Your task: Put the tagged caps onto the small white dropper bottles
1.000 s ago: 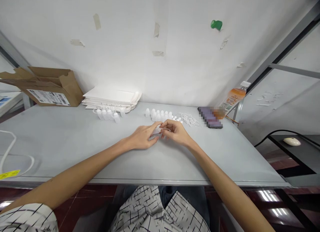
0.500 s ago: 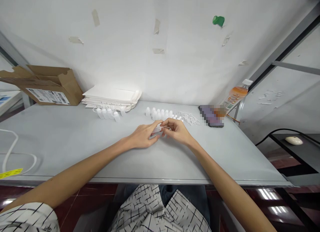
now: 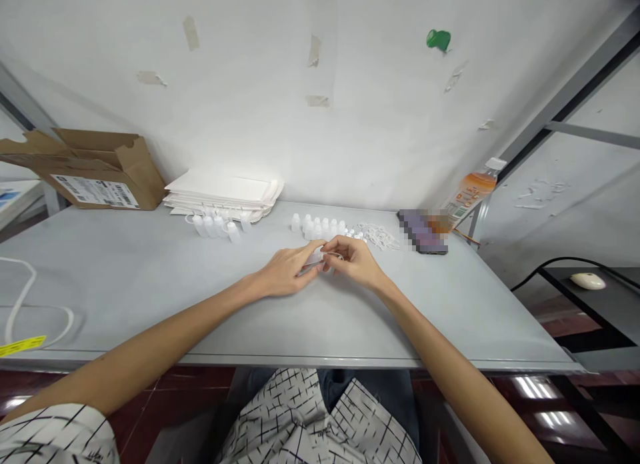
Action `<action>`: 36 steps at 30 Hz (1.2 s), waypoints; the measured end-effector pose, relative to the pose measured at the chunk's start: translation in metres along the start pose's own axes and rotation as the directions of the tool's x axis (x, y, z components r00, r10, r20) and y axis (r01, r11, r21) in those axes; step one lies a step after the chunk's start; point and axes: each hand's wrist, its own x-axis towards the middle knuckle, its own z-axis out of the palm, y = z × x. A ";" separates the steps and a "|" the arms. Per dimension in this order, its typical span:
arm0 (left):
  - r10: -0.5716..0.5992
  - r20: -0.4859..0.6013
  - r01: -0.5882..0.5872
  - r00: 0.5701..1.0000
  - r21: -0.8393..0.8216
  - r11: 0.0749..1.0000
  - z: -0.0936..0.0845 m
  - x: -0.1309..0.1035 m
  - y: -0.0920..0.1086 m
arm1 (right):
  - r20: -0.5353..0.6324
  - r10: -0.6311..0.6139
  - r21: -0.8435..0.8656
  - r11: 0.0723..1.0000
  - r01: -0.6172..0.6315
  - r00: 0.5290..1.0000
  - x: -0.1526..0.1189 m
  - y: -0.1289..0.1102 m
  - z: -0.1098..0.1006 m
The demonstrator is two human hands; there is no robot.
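Note:
My left hand (image 3: 293, 271) holds a small translucent white bottle (image 3: 313, 258) between thumb and fingers, above the grey table. Against the bottle's right end, my right hand (image 3: 353, 261) pinches a thin white loop (image 3: 334, 255); its fingertips partly hide that end. Just beyond my hands stand several small white bottles (image 3: 325, 225) in rows. To their right lie small capped pieces and a pile of white loops (image 3: 379, 237). Several more bottles (image 3: 214, 227), with thin tips and loops, stand further left.
White sheets or envelopes (image 3: 225, 191) are stacked by the wall, beside an open cardboard box (image 3: 105, 171). At the right are a phone (image 3: 423, 232) and an orange drink bottle (image 3: 473, 192). A white cable (image 3: 23, 294) lies at the left.
The fingers of my left hand have closed slightly around the bottle. Otherwise both hands keep nearly the same place.

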 end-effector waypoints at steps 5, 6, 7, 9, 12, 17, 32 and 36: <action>-0.117 -0.054 0.083 0.992 -0.429 0.899 0.004 0.002 -0.006 | -0.057 -0.018 -0.037 0.999 0.016 0.998 0.000 0.003 0.000; -0.136 -0.060 0.087 0.989 -0.507 0.857 0.006 0.003 -0.008 | -0.069 -0.020 -0.045 0.999 0.017 0.997 0.000 0.003 -0.001; -0.147 -0.067 0.084 0.987 -0.568 0.819 0.007 0.004 -0.009 | -0.078 -0.024 -0.052 0.998 0.020 0.997 0.001 0.004 -0.001; -0.169 -0.082 0.075 0.982 -0.652 0.755 0.009 0.006 -0.010 | -0.090 -0.029 -0.055 0.998 0.024 0.996 0.001 0.004 -0.001; -0.212 -0.081 0.079 0.974 -0.753 0.653 0.010 0.008 -0.008 | -0.093 -0.027 -0.033 0.999 0.024 0.995 0.001 0.003 -0.001; -0.260 -0.095 0.073 0.961 -0.821 0.566 0.008 0.009 -0.003 | -0.103 -0.030 -0.022 0.999 0.028 0.994 0.002 0.003 0.000; -0.256 -0.122 0.056 0.959 -0.804 0.592 -0.001 0.009 -0.008 | -0.134 0.021 0.110 0.994 -0.006 0.991 -0.001 -0.001 0.007; -0.259 -0.161 0.037 0.952 -0.781 0.624 -0.004 0.009 -0.009 | -0.102 0.064 0.144 0.988 -0.049 0.993 -0.002 -0.003 0.008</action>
